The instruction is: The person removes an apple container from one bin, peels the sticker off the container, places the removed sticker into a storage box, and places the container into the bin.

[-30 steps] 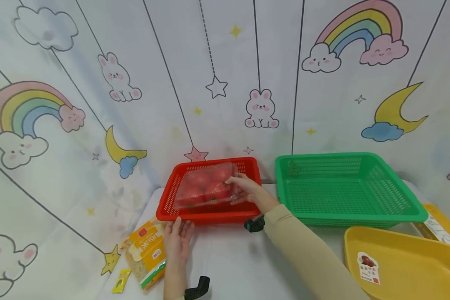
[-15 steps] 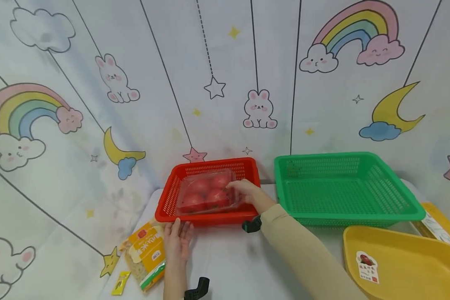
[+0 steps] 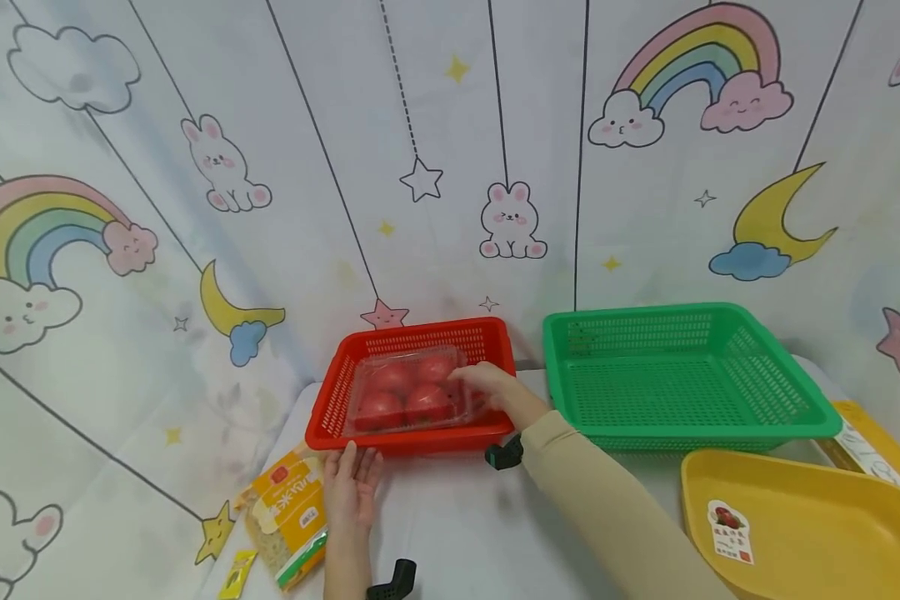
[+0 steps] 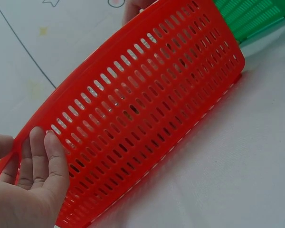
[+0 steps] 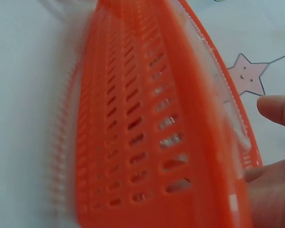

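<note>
A clear plastic clamshell box of tomatoes (image 3: 405,392) lies in the red basket (image 3: 412,446). My right hand (image 3: 491,387) is over the basket's right side, beside the box's right end. Its thumb and fingers (image 5: 280,111) stand apart in the right wrist view, though the basket wall hides part of the hand. At the basket's front left corner is my left hand (image 3: 351,483), palm up, fingertips right at the rim. The left wrist view shows these fingers (image 4: 54,152) nearly straight against the slotted outer wall, the thumb by the rim.
A green basket (image 3: 690,437) stands right of the red one. In front of it is a yellow tray (image 3: 817,533), with a yellow-and-white box (image 3: 873,450) behind. An orange-and-clear food bag (image 3: 288,517) and a small yellow packet (image 3: 237,573) lie at left.
The tomato box has come down from a tilted position near the rim to lie flatter in the red basket. The right hand's fingers have loosened from it. The left hand stays at the rim.
</note>
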Demonstrator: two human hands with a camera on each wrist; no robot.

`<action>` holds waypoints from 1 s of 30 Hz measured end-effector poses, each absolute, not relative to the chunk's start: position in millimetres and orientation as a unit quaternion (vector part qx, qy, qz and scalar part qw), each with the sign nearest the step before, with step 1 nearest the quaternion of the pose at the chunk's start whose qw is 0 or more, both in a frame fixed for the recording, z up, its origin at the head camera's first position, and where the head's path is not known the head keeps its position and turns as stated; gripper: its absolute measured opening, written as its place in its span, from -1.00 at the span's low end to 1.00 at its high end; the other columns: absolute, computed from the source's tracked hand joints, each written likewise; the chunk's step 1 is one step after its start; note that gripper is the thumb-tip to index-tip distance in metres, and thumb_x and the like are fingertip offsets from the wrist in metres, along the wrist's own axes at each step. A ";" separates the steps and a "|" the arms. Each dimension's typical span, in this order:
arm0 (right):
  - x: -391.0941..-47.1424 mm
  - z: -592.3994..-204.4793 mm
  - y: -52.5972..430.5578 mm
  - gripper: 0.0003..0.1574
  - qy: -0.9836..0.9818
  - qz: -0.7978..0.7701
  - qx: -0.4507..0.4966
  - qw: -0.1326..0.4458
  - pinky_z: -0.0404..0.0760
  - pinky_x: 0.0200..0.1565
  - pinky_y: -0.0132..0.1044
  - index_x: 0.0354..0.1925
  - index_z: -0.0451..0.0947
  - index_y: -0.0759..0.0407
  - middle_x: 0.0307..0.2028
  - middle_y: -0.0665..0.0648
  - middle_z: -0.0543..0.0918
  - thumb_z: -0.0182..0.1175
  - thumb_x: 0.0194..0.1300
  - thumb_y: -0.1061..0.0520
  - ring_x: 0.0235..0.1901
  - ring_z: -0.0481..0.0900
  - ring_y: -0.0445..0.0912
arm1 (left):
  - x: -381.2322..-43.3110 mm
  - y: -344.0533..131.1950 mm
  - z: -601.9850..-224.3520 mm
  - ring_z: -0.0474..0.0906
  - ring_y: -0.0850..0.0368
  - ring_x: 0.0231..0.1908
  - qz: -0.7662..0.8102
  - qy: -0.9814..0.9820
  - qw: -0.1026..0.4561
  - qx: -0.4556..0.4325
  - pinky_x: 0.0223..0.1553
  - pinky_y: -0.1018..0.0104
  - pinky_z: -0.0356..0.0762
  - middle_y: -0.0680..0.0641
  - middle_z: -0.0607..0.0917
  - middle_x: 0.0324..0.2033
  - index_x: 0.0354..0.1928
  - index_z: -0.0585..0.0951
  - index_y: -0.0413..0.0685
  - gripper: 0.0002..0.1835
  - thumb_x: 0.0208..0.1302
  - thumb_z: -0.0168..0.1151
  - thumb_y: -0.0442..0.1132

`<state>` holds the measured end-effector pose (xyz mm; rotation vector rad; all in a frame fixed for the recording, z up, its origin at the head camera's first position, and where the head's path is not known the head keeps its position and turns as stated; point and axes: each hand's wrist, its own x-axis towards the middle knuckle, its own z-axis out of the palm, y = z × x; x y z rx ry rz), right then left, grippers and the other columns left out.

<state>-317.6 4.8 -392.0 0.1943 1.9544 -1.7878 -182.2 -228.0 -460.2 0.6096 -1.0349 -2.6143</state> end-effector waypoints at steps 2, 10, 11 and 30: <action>-317.8 -386.8 7.6 -0.32 0.716 -0.652 0.064 0.241 0.63 0.06 0.07 0.30 0.37 0.24 0.18 0.29 0.50 0.32 0.32 0.03 0.11 0.48 0.20 | -183.8 -228.0 -459.7 0.68 0.06 -0.05 -0.900 -0.359 0.133 0.208 0.10 0.15 0.59 -0.12 0.58 0.15 0.43 0.25 0.04 -0.35 0.41 0.27 -0.06; -317.3 -357.2 21.9 -0.21 0.731 -0.639 0.058 0.233 0.62 0.06 0.13 0.35 0.31 0.22 0.28 0.37 0.41 0.33 0.32 -0.06 0.20 0.44 0.31 | -188.8 -228.6 -458.9 0.68 0.06 -0.08 -0.906 -0.348 0.125 0.206 0.08 0.16 0.60 -0.08 0.62 0.05 0.40 0.27 0.03 -0.42 0.45 0.23 -0.11; -317.5 -354.1 24.1 -0.19 0.729 -0.641 0.057 0.234 0.62 0.06 0.13 0.36 0.30 0.23 0.30 0.38 0.39 0.34 0.31 -0.07 0.21 0.43 0.32 | -188.5 -228.7 -459.0 0.69 0.06 -0.08 -0.906 -0.348 0.124 0.206 0.09 0.15 0.59 -0.07 0.63 0.03 0.40 0.27 0.02 -0.43 0.45 0.23 -0.11; -285.2 -326.5 77.5 -0.11 0.702 -0.658 -0.079 0.260 0.48 0.20 0.20 0.53 0.09 0.18 0.38 0.35 0.32 0.22 0.42 -0.01 0.33 0.31 0.35 | -168.6 -221.0 -459.7 0.66 0.03 0.04 -0.869 -0.450 0.059 0.199 0.16 0.08 0.53 -0.06 0.70 -0.06 0.20 0.36 -0.10 -0.64 0.53 0.13 -0.10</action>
